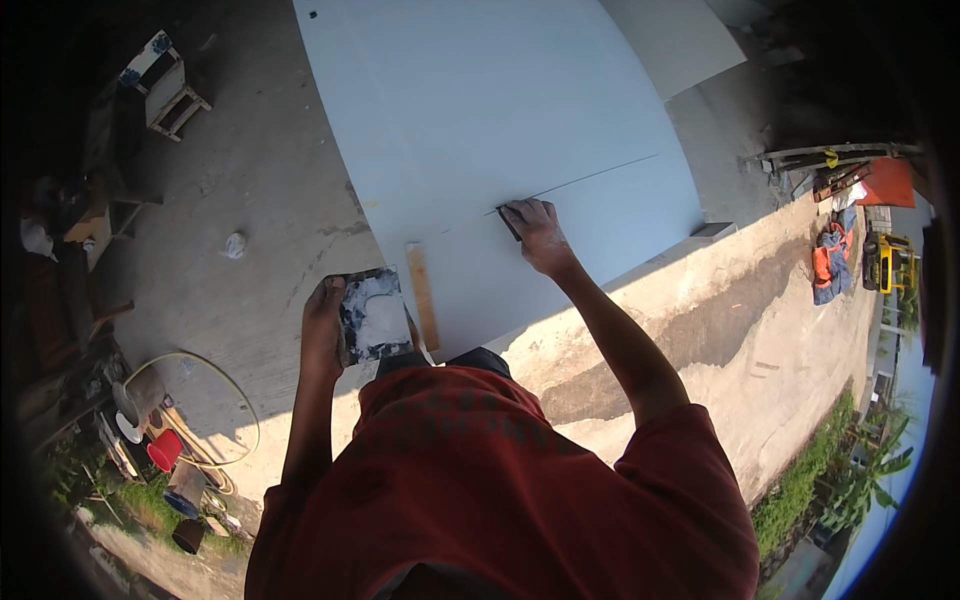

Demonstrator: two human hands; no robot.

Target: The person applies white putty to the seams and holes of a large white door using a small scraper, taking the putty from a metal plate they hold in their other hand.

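A large pale blue-grey panel [510, 112] lies in front of me, with a thin dark line [600, 175] running across it. My right hand [540, 231] grips a small dark spreader [510, 223], its edge against the panel at the near end of that line. White residue marks the hand's back and wrist. At the panel's left edge, my left hand [324, 322] holds a flat square board [373, 313] smeared with white paste. Beside the board, a narrow wooden strip [421, 296] rests on the panel.
Another pale panel [682, 45] is at the upper right. To the left stand a small chair [169, 86] and, lower down, a coiled hose [255, 409] near a red bucket [164, 450]. A crumpled white piece [235, 245] lies on the concrete floor. Blue-orange cloth [832, 259] lies at right.
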